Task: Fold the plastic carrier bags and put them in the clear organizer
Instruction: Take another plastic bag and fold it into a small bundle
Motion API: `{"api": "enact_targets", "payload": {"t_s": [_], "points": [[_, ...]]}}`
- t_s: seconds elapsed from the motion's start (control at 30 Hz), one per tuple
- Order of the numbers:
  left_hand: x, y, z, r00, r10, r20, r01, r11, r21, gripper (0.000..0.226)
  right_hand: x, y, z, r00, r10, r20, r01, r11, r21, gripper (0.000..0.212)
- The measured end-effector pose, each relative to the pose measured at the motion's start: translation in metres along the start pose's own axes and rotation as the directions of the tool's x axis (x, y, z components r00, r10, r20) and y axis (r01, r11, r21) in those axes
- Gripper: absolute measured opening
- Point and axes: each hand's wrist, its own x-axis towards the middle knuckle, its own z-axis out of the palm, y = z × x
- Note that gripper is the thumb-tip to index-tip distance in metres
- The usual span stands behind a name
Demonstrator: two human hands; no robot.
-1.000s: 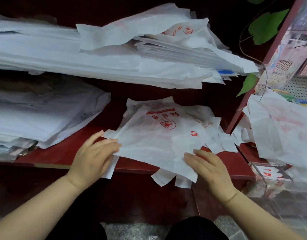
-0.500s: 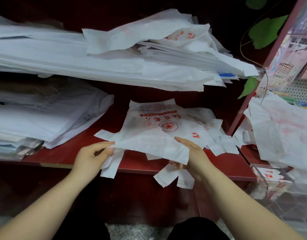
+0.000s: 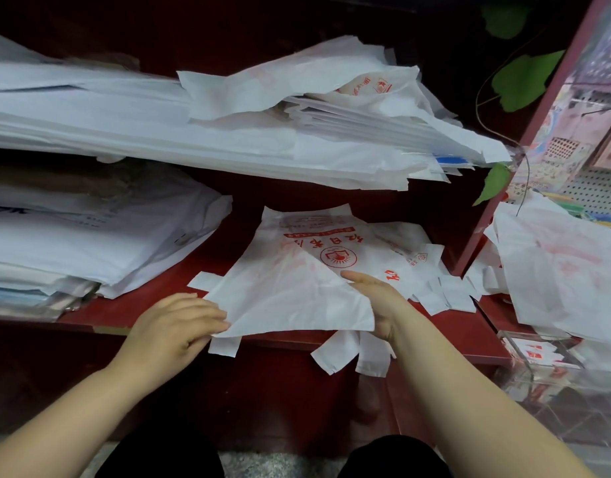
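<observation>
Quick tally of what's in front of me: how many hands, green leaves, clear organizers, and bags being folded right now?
2 hands: left hand, right hand
3 green leaves, one more above, one below
1 clear organizer
1 bag being folded
Total: 7

A dark red shelf (image 3: 152, 305) ran from left to right; a red upright post (image 3: 538, 132) rose slanting at its right end; a large green leaf (image 3: 524, 81) hung far right, a smaller leaf (image 3: 493, 182) below it beside the post; a white perforated panel (image 3: 600, 194) stood beyond; speckled grey floor (image 3: 280, 464) showed nearest.
</observation>
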Motion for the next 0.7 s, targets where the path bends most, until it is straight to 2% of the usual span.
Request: {"api": "enact_targets", "payload": {"t_s": [0.17, 0.23, 0.27, 0.3, 0.33, 0.37, 0.4, 0.43, 0.47, 0.5, 0.53, 0.57, 0.6, 0.63, 0.67, 0.7], "points": [[-0.005, -0.007, 0.003, 0.994, 0.098, -0.046, -0.094, 0.993, 0.076, 0.067, -0.001, 0.002, 0.006, 0.98, -0.16, -0.116, 0.14, 0.977, -0.162, 0.033], [-0.001, -0.007, 0.0, 0.987, 0.112, -0.119, -0.1, 0.99, 0.101, 0.062, 0.001, -0.002, 0.007, 0.93, -0.318, -0.186, 0.26, 0.924, -0.281, 0.033], [0.002, -0.006, -0.002, 0.979, 0.12, -0.164, -0.101, 0.988, 0.119, 0.056, 0.001, -0.005, 0.008, 0.874, -0.439, -0.208, 0.348, 0.865, -0.361, 0.033], [0.006, -0.006, -0.004, 0.969, 0.127, -0.212, -0.098, 0.985, 0.144, 0.047, -0.001, -0.007, 0.011, 0.787, -0.579, -0.212, 0.451, 0.776, -0.441, 0.032], [0.009, -0.007, -0.004, 0.956, 0.143, -0.255, -0.101, 0.98, 0.171, 0.035, -0.007, -0.009, 0.016, 0.67, -0.717, -0.194, 0.552, 0.655, -0.516, 0.03], [0.011, -0.006, -0.004, 0.944, 0.172, -0.282, -0.12, 0.974, 0.195, 0.023, -0.013, -0.01, 0.018, 0.505, -0.85, -0.147, 0.644, 0.485, -0.592, 0.028], [0.011, -0.004, -0.003, 0.937, 0.199, -0.288, -0.141, 0.967, 0.211, 0.014, -0.016, -0.008, 0.019, 0.321, -0.946, -0.051, 0.688, 0.27, -0.674, 0.027], [0.01, -0.002, -0.001, 0.934, 0.22, -0.282, -0.159, 0.962, 0.223, 0.013, -0.015, -0.003, 0.016, 0.164, -0.983, 0.078, 0.676, 0.054, -0.735, 0.026], [0.007, 0.0, 0.003, 0.935, 0.231, -0.269, -0.172, 0.959, 0.225, 0.014, -0.013, 0.003, 0.009, 0.044, -0.978, 0.204, 0.638, -0.13, -0.759, 0.026], [0.004, 0.001, 0.005, 0.938, 0.235, -0.256, -0.179, 0.958, 0.224, 0.014, -0.008, 0.01, -0.001, -0.009, -0.953, 0.303, 0.596, -0.248, -0.764, 0.027], [0.001, 0.002, 0.008, 0.942, 0.234, -0.241, -0.181, 0.958, 0.221, 0.012, -0.004, 0.018, -0.011, 0.003, -0.935, 0.354, 0.574, -0.289, -0.767, 0.025], [-0.003, 0.002, 0.011, 0.95, 0.222, -0.221, -0.177, 0.962, 0.207, 0.015, -0.004, 0.028, -0.02, 0.084, -0.938, 0.335, 0.586, -0.225, -0.778, 0.022], [-0.006, 0.003, 0.014, 0.958, 0.21, -0.197, -0.173, 0.966, 0.19, 0.023, -0.009, 0.035, -0.026, 0.228, -0.944, 0.24, 0.614, -0.052, -0.787, 0.018], [-0.009, 0.003, 0.017, 0.965, 0.203, -0.167, -0.175, 0.97, 0.168, 0.029, -0.015, 0.041, -0.029, 0.431, -0.897, 0.096, 0.621, 0.218, -0.753, 0.016], [-0.013, 0.003, 0.021, 0.971, 0.2, -0.135, -0.18, 0.972, 0.149, 0.034, -0.02, 0.045, -0.03, 0.652, -0.758, -0.027, 0.562, 0.506, -0.655, 0.02], [-0.015, 0.004, 0.025, 0.976, 0.194, -0.096, -0.18, 0.974, 0.135, 0.033, -0.023, 0.046, -0.029, 0.817, -0.568, -0.103, 0.455, 0.743, -0.49, 0.025]]}}
